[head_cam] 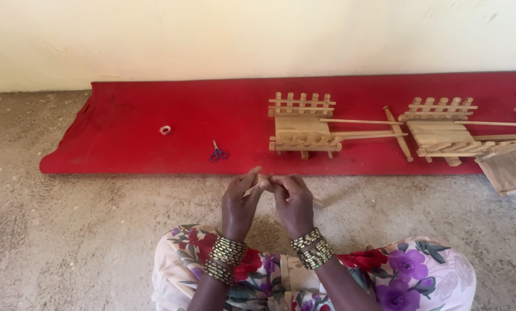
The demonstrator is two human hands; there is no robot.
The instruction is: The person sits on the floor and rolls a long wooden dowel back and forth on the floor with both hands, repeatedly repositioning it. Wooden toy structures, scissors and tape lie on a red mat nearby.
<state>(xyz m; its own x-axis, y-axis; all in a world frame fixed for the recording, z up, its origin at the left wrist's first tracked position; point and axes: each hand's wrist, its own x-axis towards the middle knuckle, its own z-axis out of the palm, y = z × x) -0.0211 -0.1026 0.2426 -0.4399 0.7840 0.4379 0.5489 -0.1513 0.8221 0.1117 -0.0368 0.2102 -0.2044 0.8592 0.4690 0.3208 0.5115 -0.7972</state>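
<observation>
While both hands meet over the lap, a person seated on the floor works a thin pale wooden stick (256, 185) between the fingertips.

The left hand (239, 203) has a narrow grip pinched on the stick's near end, which juts toward eleven o'clock; the right hand (293, 201) closes its grip on the same piece from three o'clock, knuckles touching the left. To do this well, I judge the fingers should stay close together on the stick, pressing evenly so the slender wood does not snap. At twelve o'clock, on a red mat (125, 138) along the wall, lie small blue-handled scissors (218, 153), a small roll of tape (165, 130), and two slatted wooden model carts (304, 128) (448, 129), all well apart from the hands.
</observation>
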